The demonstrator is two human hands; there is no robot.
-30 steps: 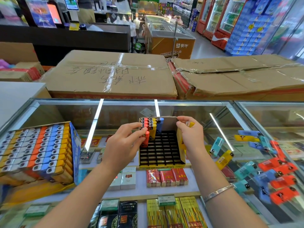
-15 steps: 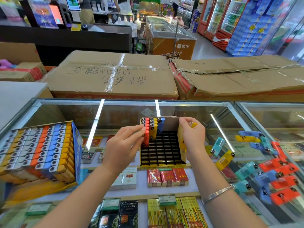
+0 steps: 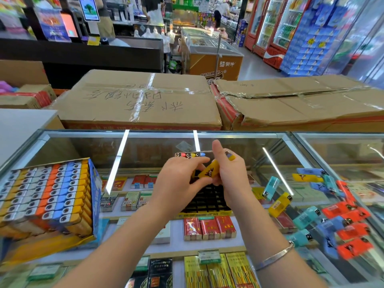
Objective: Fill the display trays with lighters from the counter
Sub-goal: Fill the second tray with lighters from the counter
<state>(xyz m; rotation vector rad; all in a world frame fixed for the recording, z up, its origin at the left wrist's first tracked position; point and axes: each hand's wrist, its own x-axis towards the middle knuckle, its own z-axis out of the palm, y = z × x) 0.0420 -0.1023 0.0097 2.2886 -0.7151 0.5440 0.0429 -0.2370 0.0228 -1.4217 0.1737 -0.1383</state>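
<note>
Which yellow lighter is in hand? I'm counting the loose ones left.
The yellow lighter over the black tray, between both hands; the other yellow ones lie loose on the glass counter to the right.

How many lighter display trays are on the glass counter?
2. A full blue-and-yellow cardboard tray sits at the counter's left; a nearly empty black-grid tray stands at the centre, partly hidden behind the left hand and right hand.

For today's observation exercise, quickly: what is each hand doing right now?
Left hand: pinches the lower end of the yellow plastic lighter.
Right hand: grips that same lighter, with another yellow lighter tucked between its fingers.
</note>
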